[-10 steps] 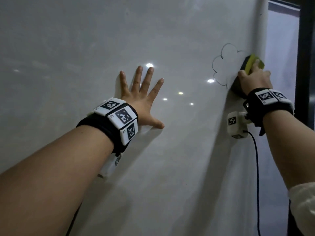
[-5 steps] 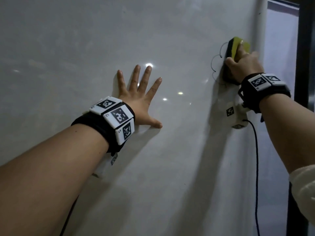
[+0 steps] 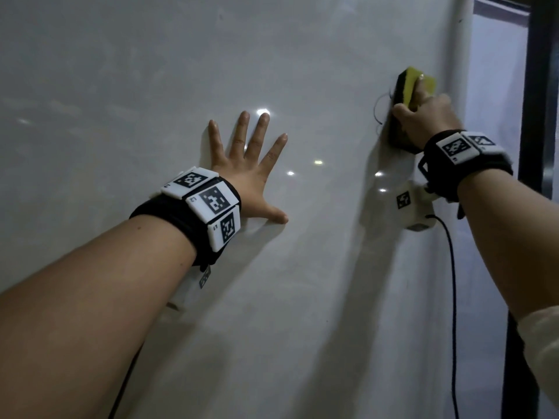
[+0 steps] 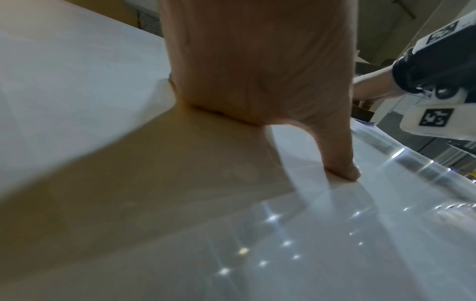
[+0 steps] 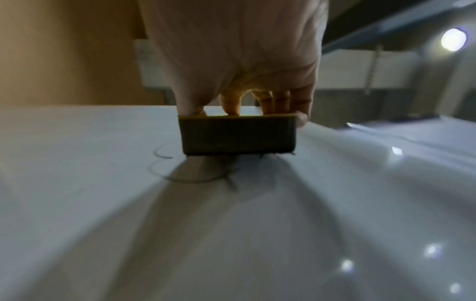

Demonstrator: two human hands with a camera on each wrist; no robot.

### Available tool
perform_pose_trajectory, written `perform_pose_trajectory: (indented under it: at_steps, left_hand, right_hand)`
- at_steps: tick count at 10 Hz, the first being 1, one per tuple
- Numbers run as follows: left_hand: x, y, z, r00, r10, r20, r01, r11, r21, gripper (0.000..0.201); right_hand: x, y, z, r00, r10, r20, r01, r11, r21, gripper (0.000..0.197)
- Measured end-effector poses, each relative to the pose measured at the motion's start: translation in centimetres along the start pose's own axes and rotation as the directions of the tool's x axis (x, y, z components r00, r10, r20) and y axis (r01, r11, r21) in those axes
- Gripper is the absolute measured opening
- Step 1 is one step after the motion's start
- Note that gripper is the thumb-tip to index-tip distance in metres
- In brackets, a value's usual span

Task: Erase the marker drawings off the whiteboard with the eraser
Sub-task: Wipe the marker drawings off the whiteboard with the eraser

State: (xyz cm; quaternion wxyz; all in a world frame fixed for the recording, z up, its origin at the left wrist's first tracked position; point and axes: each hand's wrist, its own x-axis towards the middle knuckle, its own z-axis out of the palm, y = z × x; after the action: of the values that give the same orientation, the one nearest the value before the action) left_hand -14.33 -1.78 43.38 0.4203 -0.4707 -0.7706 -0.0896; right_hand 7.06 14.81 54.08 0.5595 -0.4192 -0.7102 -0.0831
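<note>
I am standing at a glossy whiteboard [image 3: 302,71], and every place here is being given relative to that board. My right hand [image 3: 429,119] is gripping the eraser [image 3: 406,86], a yellow block with a dark felt face, thumb on one side and fingers curled over the other, so that I am pressing the felt flat against the board near its right edge. I am holding it that way, I judge, to keep the whole face rubbing the surface. What is remaining of the marker drawing [image 5: 185,175] is showing as thin curved lines on the board just beside and below the eraser, touching its lower edge in the right wrist view, so I judge the wiping is only partly done. My left hand [image 3: 251,176] is lying flat on the board well toward its middle, fingers spread and straight, holding nothing; I judge it is bracing me and steadying the board while the other hand is scrubbing
</note>
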Motion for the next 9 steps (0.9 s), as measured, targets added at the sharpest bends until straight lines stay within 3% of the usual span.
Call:
perform_pose_trajectory:
  at_steps: [1, 2, 3, 4, 5, 6, 7, 8, 9]
  left_hand:
    - [0.0, 0.0, 0.1, 1.0, 0.001, -0.004, -0.001, 1.0, -0.005, 0.128]
    - [-0.1, 0.1, -0.1, 1.0, 0.001, -0.005, -0.001, 1.0, -0.005, 0.127]
    - [-0.1, 0.1, -0.2, 1.0, -0.001, 0.004, 0.001, 1.0, -0.002, 0.127]
    - [-0.1, 0.1, -0.1, 1.0, -0.003, 0.0, 0.003, 1.0, 0.001, 0.128]
    - [0.0, 0.0, 0.0, 1.0, -0.005, -0.001, 0.005, 1.0, 0.003, 0.127]
    - [-0.1, 0.0, 0.0, 1.0, -0.005, -0.004, 0.005, 1.0, 0.003, 0.127]
    - [-0.1, 0.0, 0.1, 1.0, -0.002, -0.005, 0.002, 1.0, 0.002, 0.127]
    - [-0.1, 0.0, 0.0, 1.0, 0.002, -0.006, -0.003, 1.0, -0.007, 0.128]
    - [0.0, -0.1, 0.1, 1.0, 0.007, -0.009, -0.007, 1.0, -0.009, 0.128]
  right_hand:
    - [-1.6, -0.2, 1.4, 0.991, -0.137, 0.0, 0.137, 0.99, -0.044, 0.068]
    - [-2.3, 1.1, 1.6, 0.982, -0.19, -0.013, 0.187, 0.975, -0.123, 0.066]
    - [-1.8, 1.5, 0.9, 0.999, -0.048, -0.021, 0.047, 0.996, -0.072, 0.066]
    - [-3.0, 0.0, 1.6, 0.997, -0.08, -0.013, 0.08, 0.996, -0.037, 0.068]
    - [-5.3, -0.3, 2.9, 0.969, -0.245, 0.006, 0.244, 0.961, -0.128, 0.069]
    - [-4.7, 0.8, 2.5, 0.976, -0.217, -0.006, 0.213, 0.961, -0.176, 0.068]
    - [-2.9, 1.0, 1.3, 0.999, -0.039, -0.018, 0.037, 0.995, -0.09, 0.067]
    - [-4.0, 0.0, 2.0, 0.998, -0.063, 0.002, 0.063, 0.997, -0.045, 0.068]
    - [-6.7, 0.6, 3.4, 0.981, -0.192, -0.003, 0.191, 0.974, -0.119, 0.07]
